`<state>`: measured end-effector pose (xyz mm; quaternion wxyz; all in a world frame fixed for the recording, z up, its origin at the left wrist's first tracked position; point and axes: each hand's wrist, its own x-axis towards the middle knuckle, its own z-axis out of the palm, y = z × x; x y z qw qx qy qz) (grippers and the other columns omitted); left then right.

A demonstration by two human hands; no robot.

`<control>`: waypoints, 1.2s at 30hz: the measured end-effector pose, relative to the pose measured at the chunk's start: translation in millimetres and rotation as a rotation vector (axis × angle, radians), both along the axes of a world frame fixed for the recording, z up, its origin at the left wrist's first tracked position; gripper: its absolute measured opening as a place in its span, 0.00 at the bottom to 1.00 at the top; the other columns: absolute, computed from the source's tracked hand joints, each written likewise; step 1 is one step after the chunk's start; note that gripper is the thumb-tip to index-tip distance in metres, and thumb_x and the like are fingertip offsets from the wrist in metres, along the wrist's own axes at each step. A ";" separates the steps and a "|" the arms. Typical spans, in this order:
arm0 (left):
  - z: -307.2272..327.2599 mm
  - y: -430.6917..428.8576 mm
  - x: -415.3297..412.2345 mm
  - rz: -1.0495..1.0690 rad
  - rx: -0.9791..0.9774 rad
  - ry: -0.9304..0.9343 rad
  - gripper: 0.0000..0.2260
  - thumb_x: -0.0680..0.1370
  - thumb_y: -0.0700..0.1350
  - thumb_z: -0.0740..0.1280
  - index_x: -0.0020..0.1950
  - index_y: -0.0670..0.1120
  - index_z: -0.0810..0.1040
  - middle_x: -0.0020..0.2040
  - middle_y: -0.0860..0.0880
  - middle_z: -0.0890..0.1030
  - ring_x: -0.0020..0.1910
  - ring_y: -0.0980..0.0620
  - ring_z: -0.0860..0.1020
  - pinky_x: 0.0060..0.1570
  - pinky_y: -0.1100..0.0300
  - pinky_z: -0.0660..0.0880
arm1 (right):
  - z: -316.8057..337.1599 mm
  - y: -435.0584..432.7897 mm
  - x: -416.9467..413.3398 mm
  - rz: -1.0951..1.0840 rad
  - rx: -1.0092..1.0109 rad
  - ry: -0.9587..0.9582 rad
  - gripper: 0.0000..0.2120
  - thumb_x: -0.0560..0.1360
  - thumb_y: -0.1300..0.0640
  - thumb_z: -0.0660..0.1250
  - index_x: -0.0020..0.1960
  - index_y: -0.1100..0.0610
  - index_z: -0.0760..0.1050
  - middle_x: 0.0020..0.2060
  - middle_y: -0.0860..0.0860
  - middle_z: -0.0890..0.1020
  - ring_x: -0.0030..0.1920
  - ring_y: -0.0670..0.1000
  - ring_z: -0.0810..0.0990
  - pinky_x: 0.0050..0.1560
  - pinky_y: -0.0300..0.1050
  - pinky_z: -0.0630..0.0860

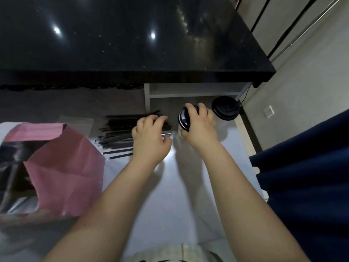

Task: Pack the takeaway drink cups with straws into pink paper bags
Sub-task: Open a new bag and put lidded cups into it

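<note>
Two hands over the white desk [179,201] | our left hand [149,138] curls its fingers on the black straws [117,130] | our right hand [200,128] clamps its fingers round a tilted black-lidded cup [184,120] | second cup [225,108] just beyond | pink paper bag [64,167] open, far left.

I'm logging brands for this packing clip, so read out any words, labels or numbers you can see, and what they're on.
No text can be read anywhere in this view.
Pink paper bag: plain, no print shows.
Lids of the tilted cup and the standing cup: no legible marks.
Straws: wrappers too blurred to tell.
</note>
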<state>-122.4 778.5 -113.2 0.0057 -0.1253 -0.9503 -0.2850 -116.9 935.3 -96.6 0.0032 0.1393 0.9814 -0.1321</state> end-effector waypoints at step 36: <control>138.9 -217.1 223.0 0.421 0.057 0.485 0.19 0.74 0.45 0.70 0.65 0.48 0.78 0.61 0.47 0.80 0.61 0.44 0.75 0.61 0.47 0.73 | 132.4 -150.4 204.0 0.502 -0.541 0.613 0.34 0.67 0.52 0.74 0.71 0.47 0.68 0.72 0.49 0.64 0.71 0.53 0.58 0.72 0.56 0.62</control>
